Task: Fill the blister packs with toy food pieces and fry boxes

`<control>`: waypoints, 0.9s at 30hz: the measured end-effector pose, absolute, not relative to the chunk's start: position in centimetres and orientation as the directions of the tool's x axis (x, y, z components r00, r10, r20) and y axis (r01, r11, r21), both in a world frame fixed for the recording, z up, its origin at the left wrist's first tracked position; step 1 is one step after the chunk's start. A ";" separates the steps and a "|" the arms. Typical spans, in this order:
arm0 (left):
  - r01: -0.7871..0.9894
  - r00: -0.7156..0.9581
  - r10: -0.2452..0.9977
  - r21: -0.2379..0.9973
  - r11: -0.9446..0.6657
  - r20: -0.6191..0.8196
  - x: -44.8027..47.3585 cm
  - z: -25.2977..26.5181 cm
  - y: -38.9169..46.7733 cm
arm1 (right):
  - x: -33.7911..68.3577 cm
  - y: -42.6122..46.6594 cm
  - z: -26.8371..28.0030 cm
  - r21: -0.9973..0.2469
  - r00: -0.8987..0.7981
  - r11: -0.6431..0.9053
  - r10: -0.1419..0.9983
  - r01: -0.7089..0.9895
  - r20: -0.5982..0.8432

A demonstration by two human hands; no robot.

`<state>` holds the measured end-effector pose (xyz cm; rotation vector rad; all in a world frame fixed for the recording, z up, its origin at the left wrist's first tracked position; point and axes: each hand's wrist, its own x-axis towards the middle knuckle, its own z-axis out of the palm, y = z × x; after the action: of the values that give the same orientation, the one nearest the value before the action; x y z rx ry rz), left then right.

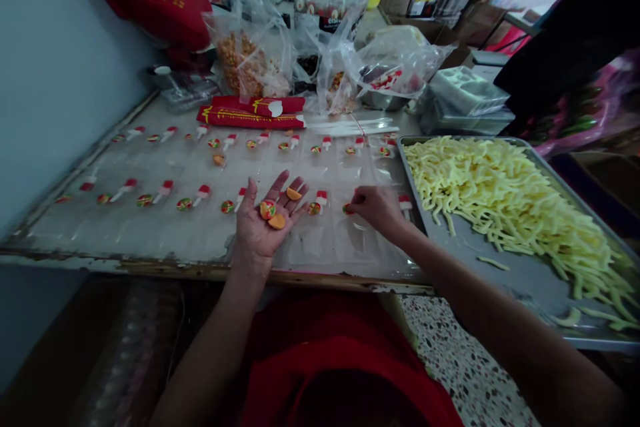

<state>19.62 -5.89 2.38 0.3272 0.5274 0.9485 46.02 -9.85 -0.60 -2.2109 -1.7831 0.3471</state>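
And here's the L hand (257,232), well L of the tray (465,267), palm up, spread wide, w/ a few loose discs (277,221) lying on it: plain orange faces, plus one in red, yellow & green print. R hand (376,208) is btwn that palm and the tray, fingers drawn narrow, pinching a printed disc (347,209) down at a clear packet (350,243). Any lettering on it? Too small to read. Around both hands, L of the tray, two rows of such packets cover the table (175,269), most w/ a disc next to a white, red-ended piece (321,199). Stray orange bit (219,159) btwn the rows, far L of the tray. On the tray itself, pale yellow strips (490,180) in a heap, a few loose nr its bare part. Past the tray's far L corner: thin white sticks (355,127), then red packages (250,113), yellow marks not legible. Behind those, a bag of orange-brown bits (245,67) & a printed bag (333,23) reading approx "eish" (partly hidden by plastic, so don't quote me). Directly behind the tray, stacked pale containers (467,90). Furthest L of it, red cloth (170,13), yellow characters, too blurred.
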 end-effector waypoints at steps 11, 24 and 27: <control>-0.728 0.401 0.812 0.390 0.564 -0.424 19.5 -1.0 -4.6 | 39.7 -8.9 0.4 -0.316 -0.174 0.182 0.983 0.931 0.055; -0.743 0.389 0.892 0.495 0.451 -0.229 20.7 0.9 -5.7 | 36.4 -9.1 2.8 -0.540 -0.230 0.328 0.943 0.775 0.241; -0.748 0.373 0.896 0.494 0.444 -0.241 22.1 1.1 -6.2 | 34.5 -10.2 2.3 -0.661 -0.271 0.411 0.912 0.628 0.309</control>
<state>22.09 -6.24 1.13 0.3257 0.5180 1.0769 34.50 -10.18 2.30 -1.3041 -2.0040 0.5472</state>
